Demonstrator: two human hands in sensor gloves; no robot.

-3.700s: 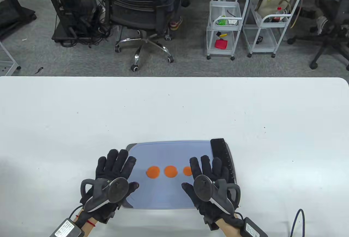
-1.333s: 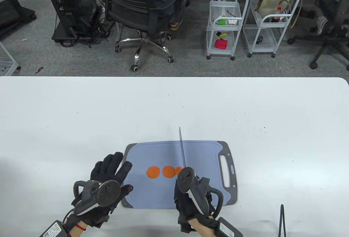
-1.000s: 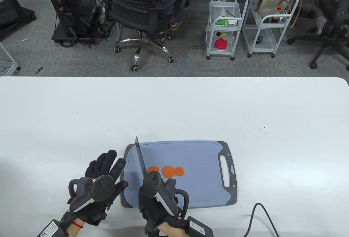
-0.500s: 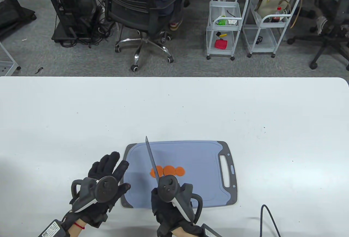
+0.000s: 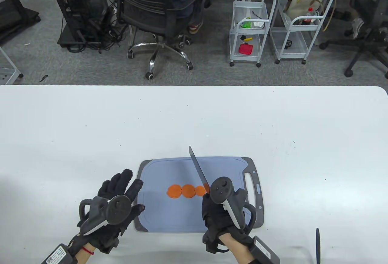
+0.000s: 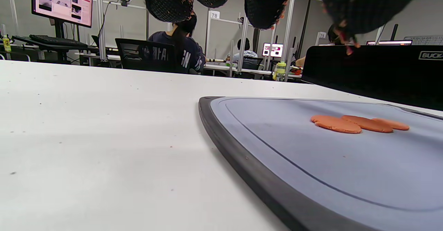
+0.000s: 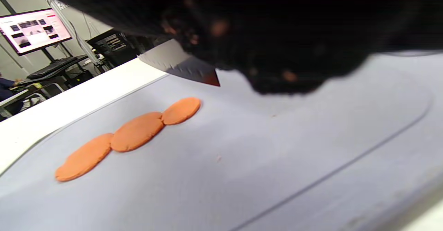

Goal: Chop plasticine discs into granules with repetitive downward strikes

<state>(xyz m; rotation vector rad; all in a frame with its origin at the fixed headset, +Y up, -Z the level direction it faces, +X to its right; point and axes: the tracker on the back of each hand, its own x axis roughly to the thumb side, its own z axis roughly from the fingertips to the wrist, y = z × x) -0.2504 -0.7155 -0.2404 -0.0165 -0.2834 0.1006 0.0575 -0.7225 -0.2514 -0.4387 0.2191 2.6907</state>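
Note:
Three flat orange plasticine discs [image 5: 187,191] lie touching in a row on the blue-grey cutting board [image 5: 182,215]. My right hand [image 5: 216,212] grips the handle of a black cleaver [image 5: 198,167]. Its blade points away and stands over the board just right of the right-hand disc. In the right wrist view the blade [image 7: 180,65] hangs above the board behind the discs [image 7: 136,130]. My left hand [image 5: 121,189] is empty with fingers spread, at the board's left edge. The left wrist view shows its fingertips [image 6: 263,2] above the table, the discs [image 6: 360,123] and the blade's flat side [image 6: 373,72].
The board's grip slot [image 5: 250,191] is at its right end. A dark cable [image 5: 316,242] stands up at the table's front right. The white table [image 5: 194,118] stretches far around the board. An office chair [image 5: 157,15] and white carts [image 5: 251,27] stand beyond the far edge.
My right hand has carried the cleaver from the left end of the row to the right end. The discs, apart earlier, now touch. My left hand has hardly moved.

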